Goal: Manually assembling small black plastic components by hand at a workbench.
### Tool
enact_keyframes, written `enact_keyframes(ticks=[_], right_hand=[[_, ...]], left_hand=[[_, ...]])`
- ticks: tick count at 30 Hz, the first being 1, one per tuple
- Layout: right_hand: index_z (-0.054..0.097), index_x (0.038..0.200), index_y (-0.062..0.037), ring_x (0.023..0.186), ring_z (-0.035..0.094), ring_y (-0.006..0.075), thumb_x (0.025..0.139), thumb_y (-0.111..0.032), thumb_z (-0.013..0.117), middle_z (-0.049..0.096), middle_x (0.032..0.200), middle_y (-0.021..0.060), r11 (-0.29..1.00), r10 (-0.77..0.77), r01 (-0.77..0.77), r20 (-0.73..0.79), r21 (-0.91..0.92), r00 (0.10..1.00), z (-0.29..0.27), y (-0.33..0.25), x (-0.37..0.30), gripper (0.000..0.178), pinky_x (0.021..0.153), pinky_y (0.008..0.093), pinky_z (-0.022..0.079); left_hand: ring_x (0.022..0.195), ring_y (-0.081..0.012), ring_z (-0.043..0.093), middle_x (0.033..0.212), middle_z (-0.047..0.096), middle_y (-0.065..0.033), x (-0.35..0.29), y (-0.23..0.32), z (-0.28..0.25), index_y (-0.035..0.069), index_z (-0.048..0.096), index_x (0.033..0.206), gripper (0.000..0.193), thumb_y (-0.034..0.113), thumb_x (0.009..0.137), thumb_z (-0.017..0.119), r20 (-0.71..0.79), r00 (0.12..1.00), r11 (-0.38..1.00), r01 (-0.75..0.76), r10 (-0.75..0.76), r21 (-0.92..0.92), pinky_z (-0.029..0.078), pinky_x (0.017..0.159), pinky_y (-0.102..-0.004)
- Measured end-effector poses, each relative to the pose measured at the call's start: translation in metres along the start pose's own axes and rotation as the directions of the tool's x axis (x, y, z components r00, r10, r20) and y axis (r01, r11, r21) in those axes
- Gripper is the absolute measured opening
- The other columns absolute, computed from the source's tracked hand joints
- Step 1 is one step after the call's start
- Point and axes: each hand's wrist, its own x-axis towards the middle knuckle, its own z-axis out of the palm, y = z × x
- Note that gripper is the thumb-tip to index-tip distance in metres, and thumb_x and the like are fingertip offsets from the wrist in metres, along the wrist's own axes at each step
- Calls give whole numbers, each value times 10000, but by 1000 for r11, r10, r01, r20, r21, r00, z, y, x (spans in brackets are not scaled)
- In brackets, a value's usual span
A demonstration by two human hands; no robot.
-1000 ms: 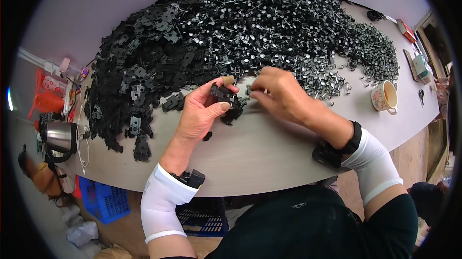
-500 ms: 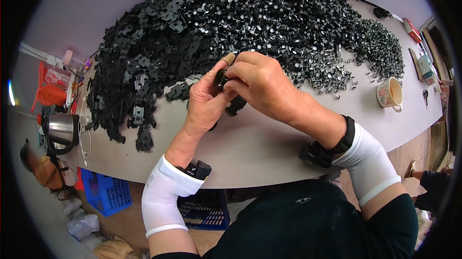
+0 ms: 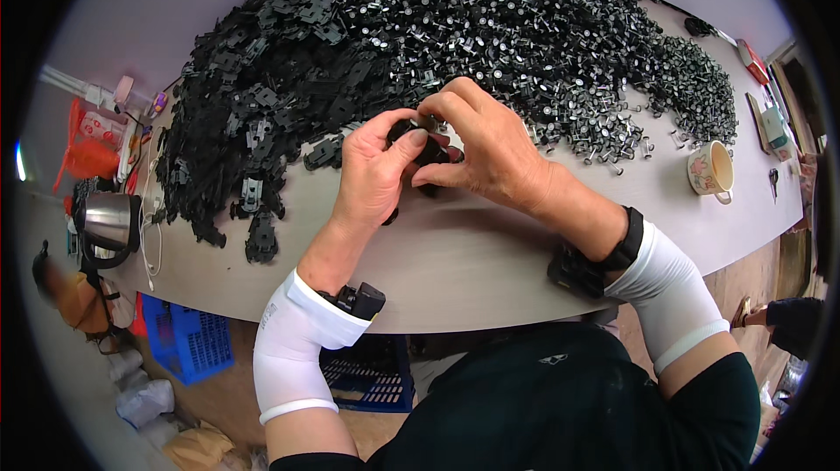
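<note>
In front of the heaps, my left hand [image 3: 369, 172] is closed around a small black plastic part [image 3: 430, 153], its thumb pressed on top. My right hand [image 3: 500, 149] curls round the part's right side, with index finger and thumb bent toward it and spread apart. Fingers cover much of the part, so its full shape is hidden. Just beyond my left hand lies a pile of flat black plastic plates [image 3: 262, 77]. Past my right hand spreads a big heap of small wheel-and-axle pieces [image 3: 525, 34], black with silvery discs and pins.
A patterned mug [image 3: 707, 175] with brown liquid stands on the table [image 3: 472, 287] at right, near a key [image 3: 773, 182]. At left are a steel kettle [image 3: 109, 222], a white cable [image 3: 150, 254] and a red bag [image 3: 90, 159]. Below sits a blue crate [image 3: 186, 340]. Another person is at far left.
My right hand has opened from a tight pinch, its index finger and thumb now farther apart. My left thumb has come over the black part, which shows more now.
</note>
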Motion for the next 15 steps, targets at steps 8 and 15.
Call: enact_keyframes(ticks=[8, 15], right_hand=[[564, 884, 27, 798, 611, 387, 713, -59, 635, 618, 810, 210, 981, 166, -175, 107, 82, 980, -3, 4, 1, 204, 675, 436, 495], [587, 1065, 2, 856, 590, 403, 734, -100, 673, 605, 846, 202, 982, 93, -180, 697, 53, 711, -5, -39, -34, 357, 757, 451, 477]], left_hand=[[867, -165, 634, 1067, 612, -102, 3, 3, -6, -18, 478, 1269, 477, 331, 948, 531, 74, 979, 976, 197, -191, -89, 557, 766, -311], [525, -93, 583, 766, 649, -91, 10, 20, -35, -32, 639, 972, 156, 100, 901, 599, -95, 991, 905, 125, -94, 407, 422, 416, -172]])
